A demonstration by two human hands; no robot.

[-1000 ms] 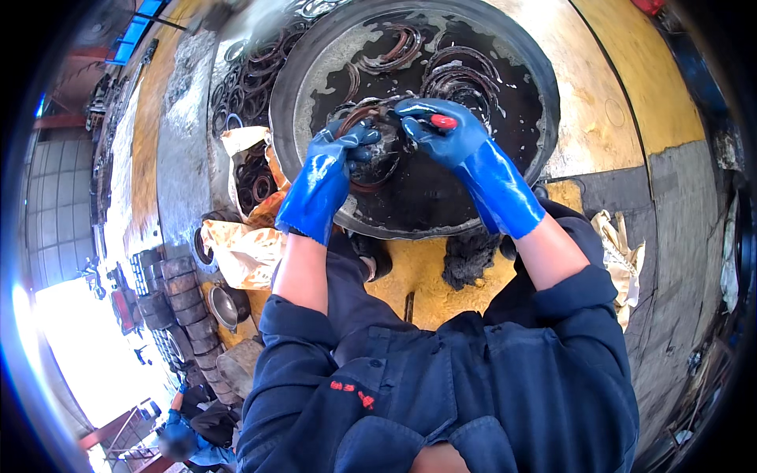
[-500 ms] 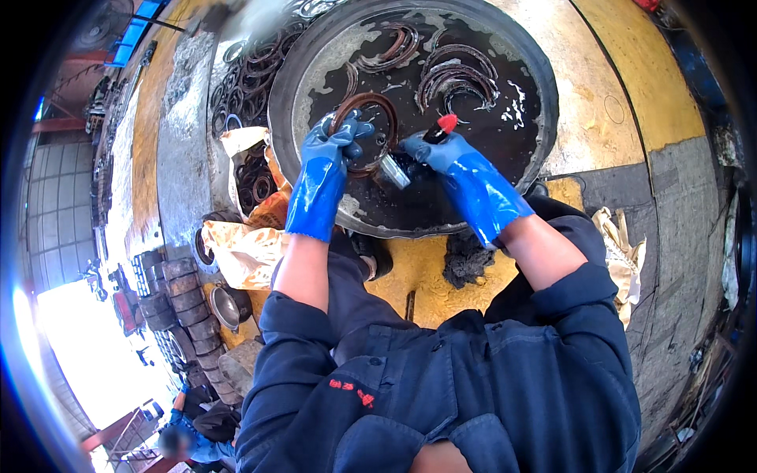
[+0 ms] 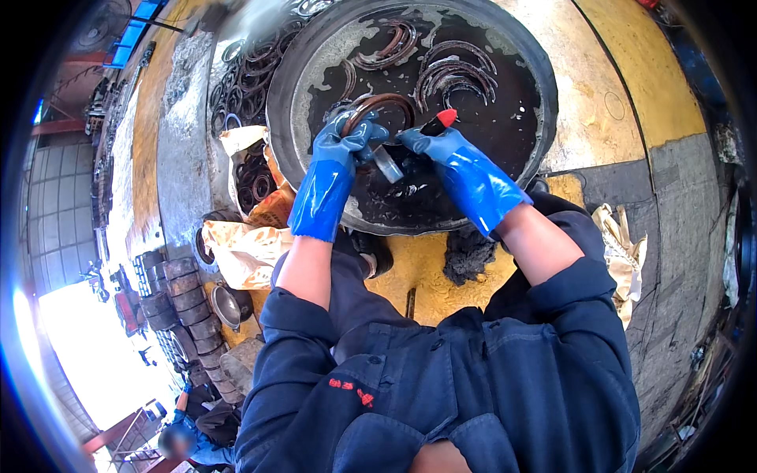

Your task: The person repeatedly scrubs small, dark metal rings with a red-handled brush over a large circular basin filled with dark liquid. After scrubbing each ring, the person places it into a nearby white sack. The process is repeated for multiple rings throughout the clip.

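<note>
Both hands wear blue rubber gloves over a wide round basin (image 3: 544,87) of dark liquid. Closed round a brown ring (image 3: 388,100), my left hand (image 3: 339,143) holds it tilted above the liquid. My right hand (image 3: 443,147) grips a brush (image 3: 387,165) with a dark, red-tipped handle and a silvery metal band beside the ring. Its bristles are hard to make out. Farther back in the basin lie brown rings (image 3: 394,49) at the left and a cluster of dark wet rings (image 3: 456,69) at the right, partly under the liquid.
Many dark rings (image 3: 251,75) are heaped left of the basin. Nearer stands an opened sack (image 3: 244,254), with rings by it. A black rag (image 3: 467,258) lies at the basin's near edge, and a crumpled bag (image 3: 623,256) at right. Another person (image 3: 189,441) is far lower left.
The brown ring has tipped flatter and shifted slightly right in my left hand. The brush has swung a little up and left, with its metal band higher.
</note>
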